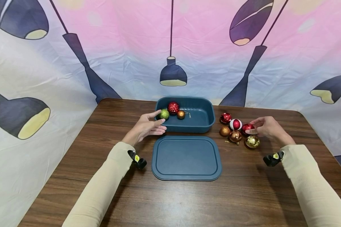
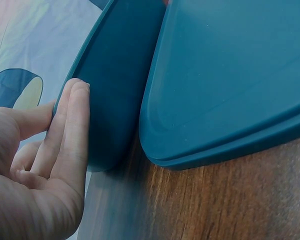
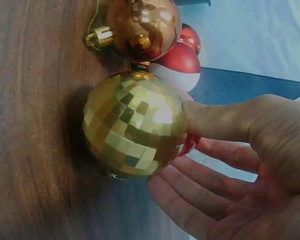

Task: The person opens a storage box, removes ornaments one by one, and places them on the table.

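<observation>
My left hand [image 1: 149,126] grips the left front corner of a dark blue box [image 1: 187,129]. In the left wrist view the thumb goes behind the box's wall and straight fingers [image 2: 72,135] lie along its outside. From above, a green glitter bauble [image 1: 164,114] inside shows between thumb and forefinger; whether they touch it is hidden. My right hand [image 1: 268,128] holds a red bauble [image 1: 247,128] between thumb and fingers at the right of a small group. In the right wrist view a gold faceted bauble [image 3: 135,125] largely hides that red one.
Inside the box lie a red glitter bauble [image 1: 173,107] and a small copper one [image 1: 181,114]. A blue lid [image 1: 187,159] rests flat in front. Beside my right hand are a red-and-white bauble [image 1: 235,124], a shiny copper one [image 1: 235,136], an orange one [image 1: 224,131] and another red one [image 1: 225,118].
</observation>
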A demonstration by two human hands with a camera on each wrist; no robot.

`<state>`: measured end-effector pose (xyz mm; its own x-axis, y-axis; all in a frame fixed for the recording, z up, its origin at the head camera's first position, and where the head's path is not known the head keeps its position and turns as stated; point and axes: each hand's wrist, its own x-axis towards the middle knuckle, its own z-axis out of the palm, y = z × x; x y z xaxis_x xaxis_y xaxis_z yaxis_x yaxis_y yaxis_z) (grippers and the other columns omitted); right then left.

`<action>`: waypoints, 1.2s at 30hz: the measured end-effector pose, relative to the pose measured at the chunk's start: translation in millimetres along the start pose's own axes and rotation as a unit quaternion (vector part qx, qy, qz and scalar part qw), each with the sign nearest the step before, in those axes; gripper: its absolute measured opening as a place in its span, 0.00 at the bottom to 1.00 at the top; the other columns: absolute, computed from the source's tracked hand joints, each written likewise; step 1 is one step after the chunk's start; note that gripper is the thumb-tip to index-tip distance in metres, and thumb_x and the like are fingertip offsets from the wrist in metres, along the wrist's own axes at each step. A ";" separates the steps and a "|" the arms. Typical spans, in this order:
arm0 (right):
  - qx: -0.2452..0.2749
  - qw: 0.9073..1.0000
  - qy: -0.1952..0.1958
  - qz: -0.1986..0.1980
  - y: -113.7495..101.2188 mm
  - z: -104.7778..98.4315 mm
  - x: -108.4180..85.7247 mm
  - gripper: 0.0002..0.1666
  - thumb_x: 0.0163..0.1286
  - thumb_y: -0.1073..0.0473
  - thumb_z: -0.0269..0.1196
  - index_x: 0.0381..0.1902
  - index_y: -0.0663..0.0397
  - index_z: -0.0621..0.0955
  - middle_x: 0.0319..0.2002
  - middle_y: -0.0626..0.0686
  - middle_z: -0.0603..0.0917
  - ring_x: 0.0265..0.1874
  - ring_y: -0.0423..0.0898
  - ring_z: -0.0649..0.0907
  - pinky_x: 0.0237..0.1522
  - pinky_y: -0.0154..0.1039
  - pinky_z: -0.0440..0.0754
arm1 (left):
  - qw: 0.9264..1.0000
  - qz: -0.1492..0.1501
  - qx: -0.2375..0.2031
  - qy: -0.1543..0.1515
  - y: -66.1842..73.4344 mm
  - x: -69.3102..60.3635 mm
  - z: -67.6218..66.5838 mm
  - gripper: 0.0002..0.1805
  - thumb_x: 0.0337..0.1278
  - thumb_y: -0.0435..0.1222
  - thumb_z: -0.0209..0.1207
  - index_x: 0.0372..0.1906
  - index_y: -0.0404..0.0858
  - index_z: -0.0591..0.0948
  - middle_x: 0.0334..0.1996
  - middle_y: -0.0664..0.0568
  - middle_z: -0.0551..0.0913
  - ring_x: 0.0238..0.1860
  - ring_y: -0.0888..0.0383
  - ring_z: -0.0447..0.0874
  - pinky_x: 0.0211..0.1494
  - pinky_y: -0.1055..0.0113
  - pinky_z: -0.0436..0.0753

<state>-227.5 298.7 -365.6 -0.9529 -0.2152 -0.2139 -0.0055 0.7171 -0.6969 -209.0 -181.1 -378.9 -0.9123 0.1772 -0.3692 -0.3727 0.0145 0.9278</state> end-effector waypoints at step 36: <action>-0.078 0.996 0.027 -0.017 -45.3 -16.3 -1.3 0.39 0.66 0.47 0.72 0.63 0.71 0.76 0.56 0.72 0.81 0.56 0.68 0.79 0.57 0.63 0.78 | 1.000 0.001 -0.008 -0.001 -0.1 -0.5 -0.2 0.38 0.70 0.38 0.63 0.80 0.55 0.61 0.38 0.37 0.89 0.34 0.51 0.92 0.43 0.62 0.90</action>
<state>-231.0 277.2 -322.5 -0.9664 -0.2082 -0.1510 -0.0817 0.8053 -0.5872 -208.5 -181.4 -378.9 -0.9125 0.1789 -0.3679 -0.3741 -0.0010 0.9274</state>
